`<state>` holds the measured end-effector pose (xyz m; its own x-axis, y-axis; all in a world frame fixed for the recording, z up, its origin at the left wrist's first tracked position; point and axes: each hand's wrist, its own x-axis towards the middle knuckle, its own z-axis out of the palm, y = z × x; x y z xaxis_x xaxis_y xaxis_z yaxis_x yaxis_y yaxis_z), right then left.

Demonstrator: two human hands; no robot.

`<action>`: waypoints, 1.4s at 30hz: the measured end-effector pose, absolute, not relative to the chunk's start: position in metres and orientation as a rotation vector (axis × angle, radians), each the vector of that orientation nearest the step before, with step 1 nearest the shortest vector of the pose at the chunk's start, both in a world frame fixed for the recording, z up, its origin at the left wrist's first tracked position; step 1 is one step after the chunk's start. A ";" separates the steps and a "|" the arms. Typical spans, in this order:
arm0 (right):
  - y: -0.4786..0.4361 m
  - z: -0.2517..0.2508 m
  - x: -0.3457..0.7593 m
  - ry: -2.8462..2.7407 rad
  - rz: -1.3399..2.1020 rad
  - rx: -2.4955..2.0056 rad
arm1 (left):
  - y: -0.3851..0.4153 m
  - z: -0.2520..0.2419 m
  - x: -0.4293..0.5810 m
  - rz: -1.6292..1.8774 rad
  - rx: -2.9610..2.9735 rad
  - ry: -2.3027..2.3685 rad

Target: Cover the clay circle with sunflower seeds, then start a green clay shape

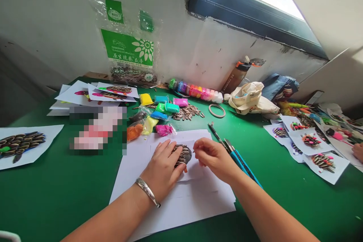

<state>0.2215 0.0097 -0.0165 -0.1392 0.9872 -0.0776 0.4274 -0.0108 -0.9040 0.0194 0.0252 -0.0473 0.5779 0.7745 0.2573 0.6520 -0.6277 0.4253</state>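
My left hand (163,166), with a silver bangle at its wrist, lies flat with fingers apart on white paper (204,204). Its fingers partly cover a dark clay shape (186,155) set with striped sunflower seeds; a bit of orange shows at its lower edge. Just right of that shape, my right hand (214,157) is closed in a pinch, fingertips close to the bare dark clay. What the pinch holds, if anything, is too small to make out. Loose sunflower seeds (188,112) are heaped beyond the paper, beside bright clay packets (160,115).
Blue-handled tools (241,160) lie right of the paper. Finished seed pictures (310,140) are at right, others (107,92) back left. A seed bag (130,51) leans on the wall near clay tubs (198,91), a tape ring (217,110) and bottle (236,75). Another person's hand (357,152) shows far right.
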 end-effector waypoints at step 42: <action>0.004 -0.053 0.207 -2.041 0.441 -1.476 | 0.023 -0.051 0.022 0.620 2.619 1.179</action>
<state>0.2070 0.0043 -0.0526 -0.2231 0.9401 0.2576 0.7500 0.3344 -0.5707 0.0219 0.0229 -0.0510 0.5933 0.7505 0.2911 0.6651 -0.6607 0.3481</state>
